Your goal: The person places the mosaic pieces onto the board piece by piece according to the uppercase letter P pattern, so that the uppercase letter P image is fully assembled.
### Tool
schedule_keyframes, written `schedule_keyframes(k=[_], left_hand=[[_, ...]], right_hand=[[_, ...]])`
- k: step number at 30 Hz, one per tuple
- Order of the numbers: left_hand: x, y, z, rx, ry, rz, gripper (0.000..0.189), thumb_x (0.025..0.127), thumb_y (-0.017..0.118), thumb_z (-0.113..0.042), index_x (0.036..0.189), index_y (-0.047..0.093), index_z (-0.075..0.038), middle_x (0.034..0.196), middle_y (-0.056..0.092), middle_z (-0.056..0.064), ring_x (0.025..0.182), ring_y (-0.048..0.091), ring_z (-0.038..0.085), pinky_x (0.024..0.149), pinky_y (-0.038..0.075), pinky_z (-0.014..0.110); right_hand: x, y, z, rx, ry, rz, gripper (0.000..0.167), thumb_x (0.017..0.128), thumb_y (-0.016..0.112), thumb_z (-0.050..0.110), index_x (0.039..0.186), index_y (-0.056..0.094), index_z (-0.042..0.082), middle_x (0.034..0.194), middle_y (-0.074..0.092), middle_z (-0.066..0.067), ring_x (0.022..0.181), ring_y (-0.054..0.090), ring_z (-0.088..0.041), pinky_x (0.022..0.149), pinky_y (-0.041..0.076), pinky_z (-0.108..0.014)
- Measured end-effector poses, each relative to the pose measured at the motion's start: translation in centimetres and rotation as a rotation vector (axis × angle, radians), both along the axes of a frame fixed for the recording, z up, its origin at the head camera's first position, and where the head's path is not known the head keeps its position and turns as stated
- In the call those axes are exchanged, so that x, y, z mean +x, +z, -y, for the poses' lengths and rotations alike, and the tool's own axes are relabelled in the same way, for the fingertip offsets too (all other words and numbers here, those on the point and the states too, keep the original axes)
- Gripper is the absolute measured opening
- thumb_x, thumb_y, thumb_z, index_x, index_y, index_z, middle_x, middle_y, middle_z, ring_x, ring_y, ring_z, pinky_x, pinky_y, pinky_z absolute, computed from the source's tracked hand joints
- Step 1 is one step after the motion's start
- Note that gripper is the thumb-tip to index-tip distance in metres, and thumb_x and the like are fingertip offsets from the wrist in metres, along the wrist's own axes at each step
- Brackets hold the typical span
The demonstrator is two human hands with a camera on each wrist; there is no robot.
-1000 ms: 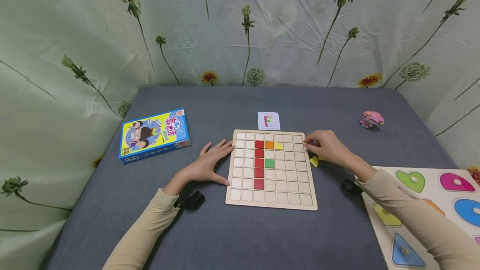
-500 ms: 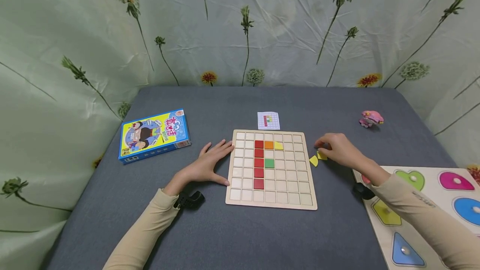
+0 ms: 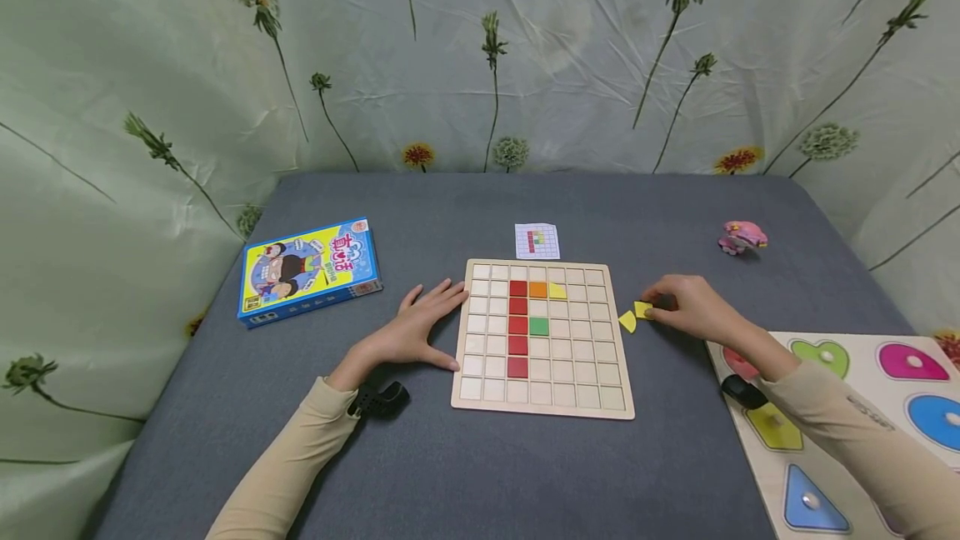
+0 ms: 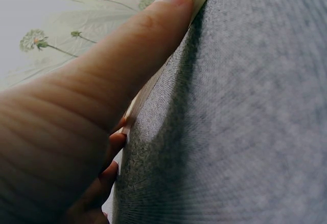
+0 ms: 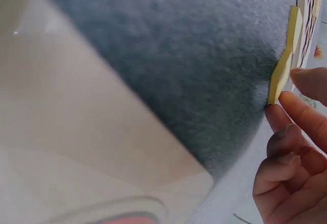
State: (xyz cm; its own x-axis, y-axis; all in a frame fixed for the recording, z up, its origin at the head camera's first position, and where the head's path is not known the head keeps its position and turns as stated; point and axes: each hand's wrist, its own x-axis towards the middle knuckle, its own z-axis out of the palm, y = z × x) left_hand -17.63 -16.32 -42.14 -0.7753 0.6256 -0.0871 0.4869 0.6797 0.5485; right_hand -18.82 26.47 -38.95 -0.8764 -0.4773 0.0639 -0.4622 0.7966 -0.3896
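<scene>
A wooden grid board (image 3: 562,372) lies mid-table. Red square tiles (image 3: 518,326) form a column in it, with an orange tile (image 3: 537,290), a yellow tile (image 3: 557,291) and a green tile (image 3: 539,327) to the right. My left hand (image 3: 412,332) rests on the cloth, fingers spread, with fingertips and thumb against the board's left edge. Beyond the board's right edge, my right hand (image 3: 690,307) pinches a loose yellow square tile (image 3: 642,309) at its edge, thumb and forefinger on it in the right wrist view. A yellow fan-shaped tile (image 3: 627,322) lies beside it.
Behind the board lies a small printed card (image 3: 537,242) with a coloured grid pattern. A blue-and-yellow box (image 3: 311,269) sits at left, a pink toy (image 3: 742,237) at back right. Under the right forearm is a knobbed shape puzzle (image 3: 862,373).
My right hand has moved away from the board's upper right edge, rightward and nearer, down to the loose yellow square tile. The left hand and board have not moved.
</scene>
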Motion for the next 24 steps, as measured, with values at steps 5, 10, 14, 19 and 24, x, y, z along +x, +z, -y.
schedule_keyframes(k=[5, 10, 14, 19, 24], left_hand=[[0.01, 0.06, 0.07, 0.002, 0.0, -0.005, 0.104, 0.069, 0.08, -0.044, 0.15, 0.023, -0.011, 0.158, 0.02, 0.009, 0.149, 0.007, 0.031, 0.113, -0.003, 0.061], [-0.01, -0.02, 0.06, 0.003, -0.001, -0.003, 0.104, 0.069, 0.08, -0.044, 0.15, 0.023, -0.012, 0.158, 0.019, 0.008, 0.149, 0.006, 0.031, 0.113, -0.003, 0.062], [-0.06, -0.15, 0.02, 0.0, -0.001, -0.001, 0.104, 0.069, 0.08, -0.045, 0.15, 0.023, -0.012, 0.158, 0.019, 0.008, 0.149, 0.006, 0.031, 0.112, -0.003, 0.062], [-0.09, -0.17, 0.02, -0.004, -0.002, -0.007, 0.104, 0.069, 0.08, -0.045, 0.15, 0.023, -0.012, 0.158, 0.02, 0.008, 0.149, 0.006, 0.03, 0.113, -0.003, 0.062], [-0.08, -0.26, 0.06, 0.0, -0.004, -0.01, 0.104, 0.068, 0.08, -0.045, 0.15, 0.024, -0.012, 0.158, 0.02, 0.008, 0.149, 0.007, 0.031, 0.113, -0.003, 0.061]], right_hand=[[0.18, -0.26, -0.04, -0.002, -0.006, -0.001, 0.018, 0.076, 0.075, 0.013, 0.093, 0.072, 0.006, 0.078, 0.064, -0.002, 0.057, 0.038, 0.001, 0.051, 0.033, -0.019], [0.25, -0.38, -0.11, 0.019, -0.017, 0.006, 0.022, 0.074, 0.077, 0.015, 0.095, 0.072, 0.007, 0.08, 0.064, -0.001, 0.059, 0.039, -0.001, 0.052, 0.033, -0.019], [0.24, -0.39, -0.06, 0.035, -0.028, 0.003, 0.021, 0.075, 0.076, 0.013, 0.095, 0.072, 0.006, 0.082, 0.066, -0.002, 0.06, 0.041, -0.003, 0.053, 0.033, -0.02], [0.22, -0.4, 0.02, 0.042, -0.042, -0.009, 0.021, 0.075, 0.075, 0.013, 0.094, 0.072, 0.005, 0.083, 0.068, -0.004, 0.062, 0.044, -0.005, 0.054, 0.035, -0.02], [0.19, -0.42, 0.11, 0.045, -0.046, -0.026, 0.021, 0.075, 0.075, 0.013, 0.094, 0.072, 0.004, 0.083, 0.068, -0.005, 0.064, 0.046, -0.006, 0.055, 0.035, -0.02]])
